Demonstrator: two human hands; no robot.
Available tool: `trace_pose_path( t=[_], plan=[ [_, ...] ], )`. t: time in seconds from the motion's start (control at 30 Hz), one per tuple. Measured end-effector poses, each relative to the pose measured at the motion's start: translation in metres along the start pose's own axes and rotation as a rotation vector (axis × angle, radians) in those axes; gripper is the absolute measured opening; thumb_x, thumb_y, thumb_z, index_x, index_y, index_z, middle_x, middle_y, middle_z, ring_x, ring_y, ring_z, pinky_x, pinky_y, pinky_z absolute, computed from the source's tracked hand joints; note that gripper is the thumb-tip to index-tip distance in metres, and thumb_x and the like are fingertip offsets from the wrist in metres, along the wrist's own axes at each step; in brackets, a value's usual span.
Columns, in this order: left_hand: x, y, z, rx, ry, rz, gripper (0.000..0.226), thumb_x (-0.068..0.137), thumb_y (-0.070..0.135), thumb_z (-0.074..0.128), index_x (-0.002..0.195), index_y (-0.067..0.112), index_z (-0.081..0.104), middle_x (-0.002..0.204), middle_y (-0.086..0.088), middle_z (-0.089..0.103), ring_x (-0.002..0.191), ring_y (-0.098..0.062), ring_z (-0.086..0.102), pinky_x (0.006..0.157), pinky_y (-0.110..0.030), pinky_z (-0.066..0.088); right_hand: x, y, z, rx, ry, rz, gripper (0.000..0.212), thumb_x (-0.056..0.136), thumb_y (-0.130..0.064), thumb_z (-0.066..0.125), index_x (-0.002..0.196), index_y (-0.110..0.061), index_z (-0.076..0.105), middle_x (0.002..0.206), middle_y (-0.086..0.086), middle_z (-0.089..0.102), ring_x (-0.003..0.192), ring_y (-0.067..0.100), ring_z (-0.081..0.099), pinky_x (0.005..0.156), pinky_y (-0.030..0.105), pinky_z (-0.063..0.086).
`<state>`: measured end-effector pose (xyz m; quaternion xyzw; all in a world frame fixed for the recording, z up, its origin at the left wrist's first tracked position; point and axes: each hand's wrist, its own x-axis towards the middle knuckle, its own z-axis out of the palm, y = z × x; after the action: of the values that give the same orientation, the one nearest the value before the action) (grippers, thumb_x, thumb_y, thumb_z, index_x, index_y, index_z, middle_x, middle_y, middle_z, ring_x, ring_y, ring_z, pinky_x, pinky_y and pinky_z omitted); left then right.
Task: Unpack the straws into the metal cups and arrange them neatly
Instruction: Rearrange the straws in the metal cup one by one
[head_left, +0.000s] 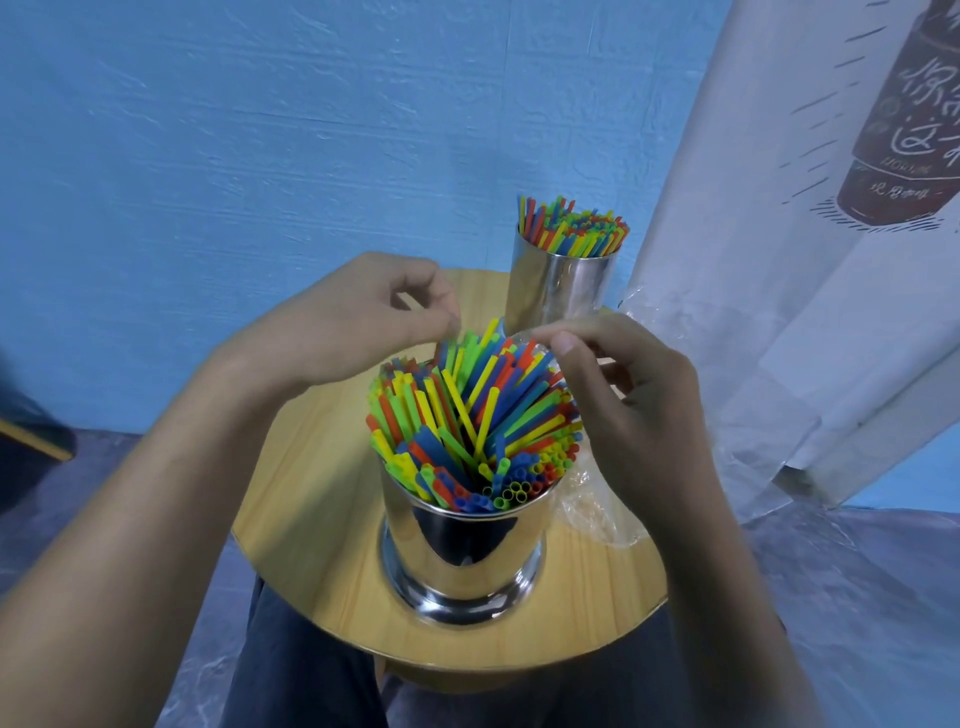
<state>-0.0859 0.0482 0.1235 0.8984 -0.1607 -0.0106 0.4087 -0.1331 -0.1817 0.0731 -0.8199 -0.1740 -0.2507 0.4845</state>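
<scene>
A shiny metal cup (462, 556) stands near me on the round wooden table (322, 519), packed with coloured straws (467, 426) that lean in different directions. A second metal cup (558, 291) at the table's far edge holds more straws (576, 228), standing upright. My left hand (358, 317) hovers over the near straws' left tips, thumb and forefinger pinched together, apparently on thin clear film. My right hand (623, 384) is at the bundle's right side, its thumb and forefinger pinching the clear plastic wrapper (522, 340) that still clings to some straws.
Crumpled clear plastic (597, 514) lies on the table to the right of the near cup. A white printed curtain (779, 260) hangs close on the right. A blue wall (260, 130) stands behind. My legs are under the table's near edge.
</scene>
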Motion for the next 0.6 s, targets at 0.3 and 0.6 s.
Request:
trace_pose_path(
  t=[0.3,0.6],
  plan=[
    [-0.002,0.011,-0.001,-0.212,0.174,0.144,0.009,0.098,0.007,0.061,0.090,0.011,0.063,0.083,0.001,0.075,0.067,0.003,0.057,0.064,-0.009,0.042,0.003,0.001,0.001,0.039,-0.109,0.060,0.015,0.095,-0.030,0.062,0.099,-0.030,0.076,0.092,-0.023,0.069,0.091,0.013,0.066,0.074,0.030,0.057],
    [0.001,0.015,-0.003,-0.611,0.512,0.311,0.013,0.102,0.009,0.058,0.103,0.017,0.067,0.087,0.007,0.071,0.070,-0.013,0.063,0.066,-0.027,0.053,0.005,-0.001,0.001,0.023,-0.110,0.048,0.017,0.095,-0.037,0.063,0.103,-0.031,0.077,0.091,-0.020,0.067,0.091,0.011,0.066,0.071,0.019,0.053]
  ],
)
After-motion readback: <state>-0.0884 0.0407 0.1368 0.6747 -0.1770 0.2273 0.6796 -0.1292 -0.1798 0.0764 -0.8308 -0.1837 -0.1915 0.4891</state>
